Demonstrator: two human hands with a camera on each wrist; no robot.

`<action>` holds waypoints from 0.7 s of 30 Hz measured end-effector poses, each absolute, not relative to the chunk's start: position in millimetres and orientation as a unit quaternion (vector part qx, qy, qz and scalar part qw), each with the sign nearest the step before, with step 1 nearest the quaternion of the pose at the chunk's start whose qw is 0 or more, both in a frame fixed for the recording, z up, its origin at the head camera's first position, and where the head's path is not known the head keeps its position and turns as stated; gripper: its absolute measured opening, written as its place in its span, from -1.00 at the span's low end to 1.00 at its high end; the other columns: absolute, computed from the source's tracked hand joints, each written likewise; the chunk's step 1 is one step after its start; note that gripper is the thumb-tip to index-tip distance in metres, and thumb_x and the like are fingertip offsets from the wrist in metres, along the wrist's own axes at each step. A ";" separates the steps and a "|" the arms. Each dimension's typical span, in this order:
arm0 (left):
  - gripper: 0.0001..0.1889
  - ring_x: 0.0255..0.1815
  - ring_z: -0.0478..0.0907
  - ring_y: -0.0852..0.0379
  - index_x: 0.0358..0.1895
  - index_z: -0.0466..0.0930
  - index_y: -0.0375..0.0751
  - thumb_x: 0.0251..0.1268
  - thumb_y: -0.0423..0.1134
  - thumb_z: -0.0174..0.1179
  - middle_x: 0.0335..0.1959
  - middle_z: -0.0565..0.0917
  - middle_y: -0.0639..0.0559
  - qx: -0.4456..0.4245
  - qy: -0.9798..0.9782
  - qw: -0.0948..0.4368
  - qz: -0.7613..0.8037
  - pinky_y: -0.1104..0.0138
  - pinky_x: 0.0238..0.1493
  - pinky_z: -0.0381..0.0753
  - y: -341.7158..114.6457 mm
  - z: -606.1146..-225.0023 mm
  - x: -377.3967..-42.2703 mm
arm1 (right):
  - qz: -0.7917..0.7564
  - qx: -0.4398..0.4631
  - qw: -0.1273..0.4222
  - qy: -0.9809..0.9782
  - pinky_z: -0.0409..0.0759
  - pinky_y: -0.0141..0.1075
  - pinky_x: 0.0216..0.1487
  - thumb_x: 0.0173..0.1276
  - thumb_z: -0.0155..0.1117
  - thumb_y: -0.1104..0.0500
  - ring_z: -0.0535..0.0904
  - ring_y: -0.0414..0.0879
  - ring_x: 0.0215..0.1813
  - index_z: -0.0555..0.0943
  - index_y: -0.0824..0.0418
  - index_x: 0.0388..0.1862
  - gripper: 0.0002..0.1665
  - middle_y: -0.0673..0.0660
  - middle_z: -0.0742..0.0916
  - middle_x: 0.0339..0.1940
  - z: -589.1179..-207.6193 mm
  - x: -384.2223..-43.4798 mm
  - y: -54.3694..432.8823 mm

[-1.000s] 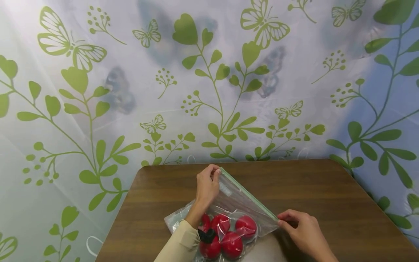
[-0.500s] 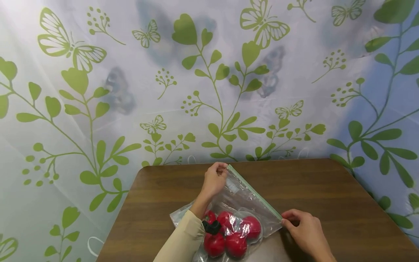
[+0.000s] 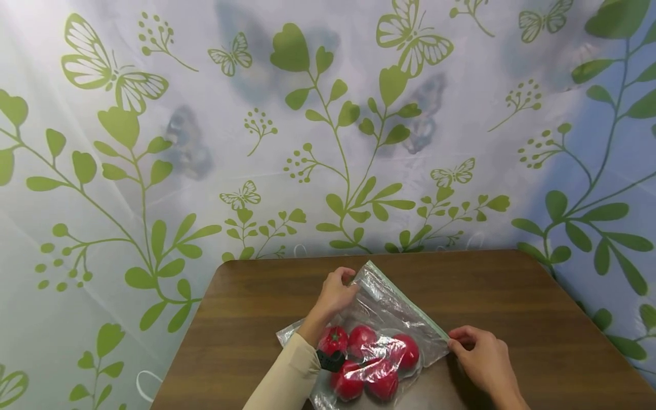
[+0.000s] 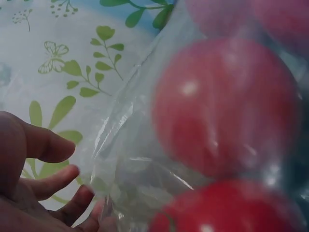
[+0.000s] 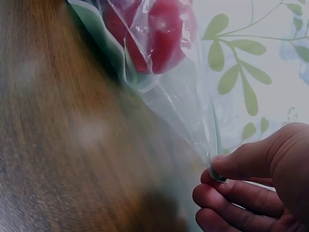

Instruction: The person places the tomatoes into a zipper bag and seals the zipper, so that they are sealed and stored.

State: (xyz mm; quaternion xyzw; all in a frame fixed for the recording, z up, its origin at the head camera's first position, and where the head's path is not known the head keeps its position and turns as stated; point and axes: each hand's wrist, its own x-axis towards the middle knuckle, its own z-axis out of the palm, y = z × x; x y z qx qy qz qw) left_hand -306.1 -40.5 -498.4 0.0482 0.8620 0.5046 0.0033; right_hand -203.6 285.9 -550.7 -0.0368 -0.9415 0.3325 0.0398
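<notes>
A clear zip bag [image 3: 381, 302] with a pale green zip strip lies tilted over the table, several red tomatoes [image 3: 406, 351] inside it. One tomato [image 3: 335, 338] shows a green stem. My right hand [image 3: 482, 359] pinches the strip's lower right end between thumb and fingers; the right wrist view shows the thumb [image 5: 241, 162] pressing it. My left hand [image 3: 335, 293] is beside the bag's upper left edge, below the strip's upper end. In the left wrist view its fingers [image 4: 50, 186] are spread apart from the thumb, fingertips close to the plastic.
The brown wooden table [image 3: 502, 285] reaches back to a curtain [image 3: 328, 142] printed with green leaves and butterflies. A pale rim [image 5: 108, 41] curves under the tomatoes inside the bag. A black wrist device [image 3: 330, 361] on my left arm covers part of the bag.
My left hand has released the upper end of the zip strip and moved slightly below it. The bag and tomatoes have shifted right, along with my right hand, which still pinches the strip's lower end.
</notes>
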 end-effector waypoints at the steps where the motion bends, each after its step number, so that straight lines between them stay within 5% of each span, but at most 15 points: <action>1: -0.57 0.09 0.60 -0.14 0.27 0.63 -0.33 0.35 -0.38 0.28 0.20 0.64 -0.29 0.048 0.863 0.009 0.504 -0.05 0.15 0.64 -42.8 -499.5 -304.8 | 0.332 -0.037 0.041 -0.942 0.67 -0.03 -0.05 0.46 0.51 0.07 0.81 -0.03 -0.10 0.84 0.05 -0.04 -0.84 0.00 0.92 -0.17 -551.2 -204.3 285.5; 12: -0.69 0.21 0.68 -0.23 0.21 0.67 -0.32 0.53 -0.27 0.28 0.15 0.74 -0.24 0.059 0.867 0.054 0.492 -0.16 0.26 0.69 -71.4 -516.1 -291.4 | 0.328 -0.030 0.076 -0.941 0.61 0.11 0.01 0.46 0.51 0.11 0.81 0.12 -0.05 0.85 0.10 -0.05 -0.84 0.07 0.92 -0.16 -560.2 -219.8 283.7; 21: -0.66 0.13 0.68 -0.17 0.24 0.66 -0.30 0.58 -0.19 0.26 0.14 0.72 -0.22 0.076 0.880 0.024 0.468 -0.10 0.15 0.72 -110.2 -502.2 -278.7 | 0.304 0.023 0.143 -0.942 0.68 0.10 -0.04 0.53 0.46 0.11 0.81 0.04 -0.16 0.82 0.20 0.03 -0.77 0.09 0.91 -0.16 -547.5 -237.1 288.7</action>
